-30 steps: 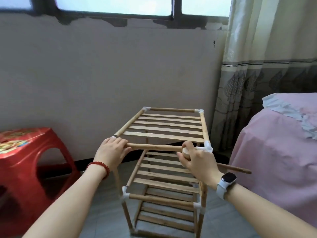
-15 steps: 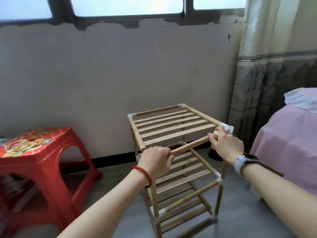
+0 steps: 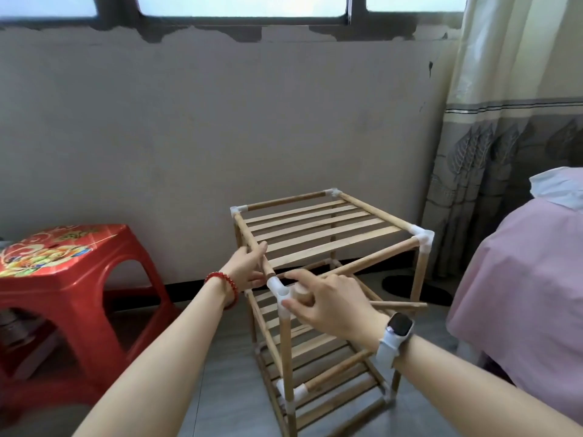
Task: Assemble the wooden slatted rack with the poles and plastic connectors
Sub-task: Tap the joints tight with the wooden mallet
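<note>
The three-tier wooden slatted rack (image 3: 318, 231) stands on the floor in front of me. My left hand (image 3: 247, 268) grips the top shelf's left side rail just behind the near-left corner. A white plastic connector (image 3: 280, 290) caps that corner post, with an open socket facing me. My right hand (image 3: 328, 302) grips the free end of the front pole (image 3: 375, 257), holding it right beside that socket. The pole's far end sits in the right corner connector (image 3: 422, 239). A second, loose pole (image 3: 400, 305) sticks out to the right from under my right hand.
A red plastic stool (image 3: 63, 279) stands to the left of the rack. On the right is a bed with a pink cover (image 3: 520, 294), and a patterned curtain (image 3: 504, 152) hangs behind it. The wall runs close behind the rack.
My right hand left the right corner connector and now holds the front pole's left end. My left hand let go of that pole and took the side rail. The rack appears turned.
</note>
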The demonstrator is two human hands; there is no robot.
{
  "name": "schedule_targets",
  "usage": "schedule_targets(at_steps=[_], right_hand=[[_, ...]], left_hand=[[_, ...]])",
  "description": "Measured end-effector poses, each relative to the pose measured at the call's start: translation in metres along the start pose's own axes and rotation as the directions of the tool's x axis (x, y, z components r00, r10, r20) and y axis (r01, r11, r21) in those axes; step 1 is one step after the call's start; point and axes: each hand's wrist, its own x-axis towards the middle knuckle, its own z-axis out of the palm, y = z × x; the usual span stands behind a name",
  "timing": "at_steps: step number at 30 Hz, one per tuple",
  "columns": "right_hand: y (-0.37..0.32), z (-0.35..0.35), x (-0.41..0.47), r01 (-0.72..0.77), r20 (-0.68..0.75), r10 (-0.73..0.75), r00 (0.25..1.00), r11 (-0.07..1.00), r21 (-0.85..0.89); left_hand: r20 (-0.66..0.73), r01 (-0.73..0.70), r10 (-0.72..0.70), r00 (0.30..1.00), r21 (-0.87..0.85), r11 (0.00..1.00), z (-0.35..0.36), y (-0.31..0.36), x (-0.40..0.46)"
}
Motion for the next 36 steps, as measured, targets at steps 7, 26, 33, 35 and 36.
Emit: schedule_targets(at_steps=[7, 26, 33, 35, 36], right_hand=[[-0.013, 0.014, 0.003, -0.124, -0.081, 0.118, 0.990, 0.989, -0.081], [0.033, -0.024, -0.075, -0.268, -0.143, 0.253, 0.957, 0.959, -0.093], [0.027, -0.020, -0.074, -0.298, -0.183, 0.278, 0.943, 0.950, -0.096], [0.026, -0.020, -0.073, -0.314, -0.176, 0.296, 0.939, 0.945, -0.089], [0.026, -0.020, -0.072, -0.325, -0.173, 0.307, 0.936, 0.942, -0.086]], left_hand=[[-0.103, 0.051, -0.061, 0.993, -0.101, 0.994, 0.008, 0.000, 0.010], [0.058, 0.088, -0.072, 0.996, -0.371, 0.924, 0.077, 0.000, -0.055], [0.033, 0.080, -0.073, 0.997, -0.331, 0.940, 0.077, 0.001, -0.053], [0.024, 0.079, -0.075, 0.997, -0.322, 0.944, 0.077, 0.001, -0.051], [0.024, 0.082, -0.078, 0.997, -0.319, 0.944, 0.077, 0.001, -0.050]])
